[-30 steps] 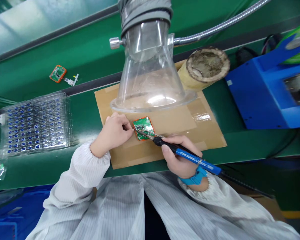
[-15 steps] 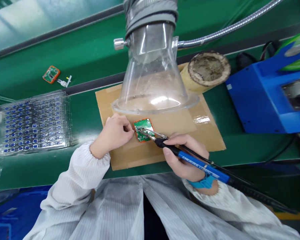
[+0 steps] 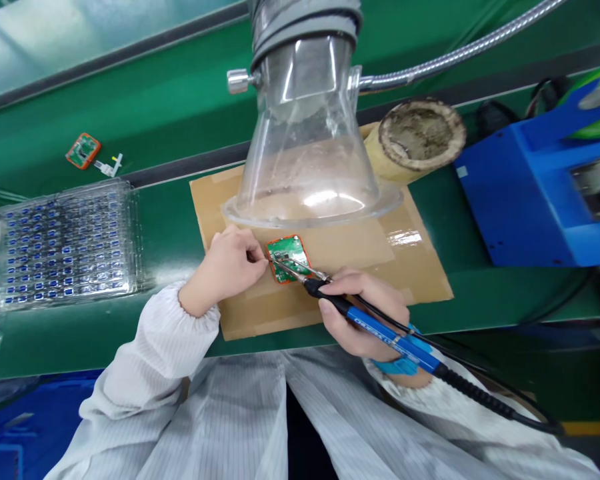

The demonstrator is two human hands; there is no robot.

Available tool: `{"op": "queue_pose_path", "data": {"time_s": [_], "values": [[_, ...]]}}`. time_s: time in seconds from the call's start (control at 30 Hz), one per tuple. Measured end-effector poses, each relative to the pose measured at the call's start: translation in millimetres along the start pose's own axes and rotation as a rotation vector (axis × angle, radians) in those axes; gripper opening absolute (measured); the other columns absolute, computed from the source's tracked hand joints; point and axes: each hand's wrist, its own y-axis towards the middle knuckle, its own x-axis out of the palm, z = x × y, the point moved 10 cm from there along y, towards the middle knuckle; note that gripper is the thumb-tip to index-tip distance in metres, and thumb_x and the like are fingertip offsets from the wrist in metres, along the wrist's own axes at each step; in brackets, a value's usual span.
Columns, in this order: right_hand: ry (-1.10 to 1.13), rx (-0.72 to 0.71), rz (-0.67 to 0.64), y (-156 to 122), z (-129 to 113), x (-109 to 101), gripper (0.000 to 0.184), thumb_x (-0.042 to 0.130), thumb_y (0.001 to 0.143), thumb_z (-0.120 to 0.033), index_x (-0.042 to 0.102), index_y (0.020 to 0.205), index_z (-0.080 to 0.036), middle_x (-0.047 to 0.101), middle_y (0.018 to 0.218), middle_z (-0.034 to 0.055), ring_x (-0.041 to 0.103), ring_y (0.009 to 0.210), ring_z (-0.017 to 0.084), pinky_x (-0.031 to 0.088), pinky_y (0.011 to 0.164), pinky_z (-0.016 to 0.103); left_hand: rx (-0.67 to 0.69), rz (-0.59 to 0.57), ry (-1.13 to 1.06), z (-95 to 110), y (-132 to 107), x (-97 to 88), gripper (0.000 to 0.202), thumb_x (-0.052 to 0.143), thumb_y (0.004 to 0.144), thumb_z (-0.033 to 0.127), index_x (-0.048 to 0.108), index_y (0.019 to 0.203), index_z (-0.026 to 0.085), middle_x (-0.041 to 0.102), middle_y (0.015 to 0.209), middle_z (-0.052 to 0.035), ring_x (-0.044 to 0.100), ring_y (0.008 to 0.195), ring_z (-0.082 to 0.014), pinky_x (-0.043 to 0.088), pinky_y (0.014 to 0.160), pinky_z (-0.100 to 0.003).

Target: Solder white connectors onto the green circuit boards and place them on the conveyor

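A green circuit board [image 3: 295,250] in an orange frame lies on a cardboard sheet [image 3: 250,317]. At its left edge, my left hand [image 3: 233,260] is closed in a pinch; whatever the fingertips hold is too small to make out. My right hand [image 3: 365,310] grips a blue and black soldering iron [image 3: 367,323] like a pen. The iron's metal tip reaches over the left part of the board, close to my left fingertips. A thin metal tube [image 3: 317,273] runs beside the tip. A blue band circles my right wrist.
A clear fume hood [image 3: 305,153] on a flexible arm hangs just beyond the board. Clear trays [image 3: 65,247] of small blue parts lie at left, with another orange-framed board [image 3: 83,151] behind. A crusted yellowish cup [image 3: 415,143] and a blue machine [image 3: 520,193] stand at right.
My right hand has shifted slightly left, and the rear of the soldering iron has swung down and left. The left hand stays pinched at the board's edge. The view has moved slightly.
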Motion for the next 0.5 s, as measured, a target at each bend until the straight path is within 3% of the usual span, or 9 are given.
{"op": "queue_pose_path", "data": {"time_s": [0.3,0.4,0.5], "values": [[0.025,0.052,0.044,-3.2,4.6,-15.3,0.017,0.070,0.084,-0.017,0.066,0.097,-0.027,0.068,0.079,0.0017,0.069,0.068,0.020,0.057,0.059,0.033,-0.016,-0.007,-0.003,-1.0,-0.3,0.4,0.023,0.065,0.078,0.008,0.061,0.059,0.019,0.070,0.077,-0.0034,0.058,0.090,-0.0227,0.045,0.082,-0.039],[0.030,0.074,0.168,-8.6,14.1,-34.7,0.011,0.071,0.086,-0.024,0.069,0.097,-0.027,0.068,0.081,0.0038,0.068,0.072,0.022,0.055,0.060,0.034,-0.016,-0.004,-0.010,-1.7,-0.4,0.5,0.023,0.065,0.078,0.008,0.061,0.058,0.019,0.070,0.077,-0.0033,0.059,0.090,-0.0229,0.046,0.082,-0.039],[-0.030,0.058,0.454,-18.4,28.2,-71.6,0.006,0.070,0.091,-0.030,0.068,0.090,-0.025,0.059,0.076,0.0041,0.064,0.073,0.021,0.050,0.066,0.037,-0.016,-0.004,-0.011,-1.7,-0.2,0.5,0.023,0.066,0.078,0.008,0.061,0.058,0.019,0.071,0.077,-0.0031,0.059,0.091,-0.0233,0.046,0.083,-0.039]]}}
